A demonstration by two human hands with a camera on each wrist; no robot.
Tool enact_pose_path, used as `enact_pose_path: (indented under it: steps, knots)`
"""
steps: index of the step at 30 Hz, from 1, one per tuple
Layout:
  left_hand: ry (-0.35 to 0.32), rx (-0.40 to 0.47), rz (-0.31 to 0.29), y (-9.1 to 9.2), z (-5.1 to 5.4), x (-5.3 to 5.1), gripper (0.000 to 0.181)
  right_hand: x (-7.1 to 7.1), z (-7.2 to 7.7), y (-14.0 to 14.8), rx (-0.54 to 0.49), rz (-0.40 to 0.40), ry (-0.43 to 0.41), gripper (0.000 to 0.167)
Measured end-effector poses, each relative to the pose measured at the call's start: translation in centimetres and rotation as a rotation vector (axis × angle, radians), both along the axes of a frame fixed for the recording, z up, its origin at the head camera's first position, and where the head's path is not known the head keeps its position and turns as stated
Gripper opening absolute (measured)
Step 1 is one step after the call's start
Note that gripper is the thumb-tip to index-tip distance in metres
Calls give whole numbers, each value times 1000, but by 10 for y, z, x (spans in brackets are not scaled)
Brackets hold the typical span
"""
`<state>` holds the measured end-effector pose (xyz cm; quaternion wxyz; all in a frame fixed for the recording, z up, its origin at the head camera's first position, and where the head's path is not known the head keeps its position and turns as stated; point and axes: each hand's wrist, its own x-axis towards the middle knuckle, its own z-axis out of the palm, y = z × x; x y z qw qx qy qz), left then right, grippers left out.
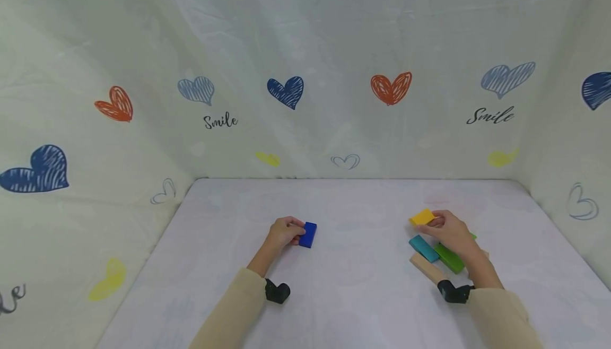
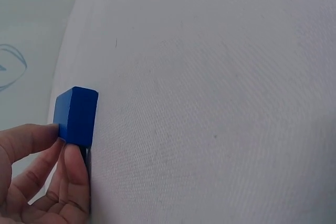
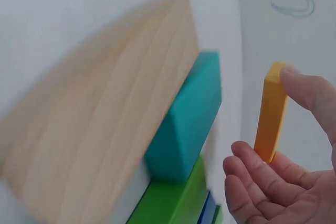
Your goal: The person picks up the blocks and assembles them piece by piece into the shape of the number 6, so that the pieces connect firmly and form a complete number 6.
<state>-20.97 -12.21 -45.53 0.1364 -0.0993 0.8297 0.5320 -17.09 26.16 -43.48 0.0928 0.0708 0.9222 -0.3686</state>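
A blue block [image 1: 308, 235] is pinched by my left hand [image 1: 285, 232] near the table's middle; in the left wrist view the thumb lies on one side of the blue block [image 2: 79, 116] and fingers beneath it. Over at the right, my right hand [image 1: 451, 231] grips a yellow block [image 1: 422, 217] between thumb and fingers, above the other blocks. Just below it lie a teal block [image 1: 424, 248], a green block [image 1: 450, 258] and a plain wooden block [image 1: 428, 267]. The right wrist view shows the yellow block [image 3: 271, 114] held at its ends.
Partly hidden under the right hand are further blocks, among them a dark blue block [image 3: 206, 208] and another green piece. The white table [image 1: 363, 296] ends at a back wall of heart-printed cloth [image 1: 334, 36]. Similar cloth hangs on both sides.
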Motion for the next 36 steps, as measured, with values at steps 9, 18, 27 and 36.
enact_pose_path:
  steps: [9,18,27,36]
  knots:
    - [-5,-16,11,1,0,-2,17,-14,-5,-43,-187,33,1,82]
    - [-8,-37,15,2,1,-2,15,-33,-26,-85,-352,-45,-64,74]
    - [5,-61,24,6,2,-3,16,-47,-25,-116,-273,-49,-26,67]
    - [9,-75,-4,24,-1,-8,16,-51,-21,-136,-246,-72,-15,67]
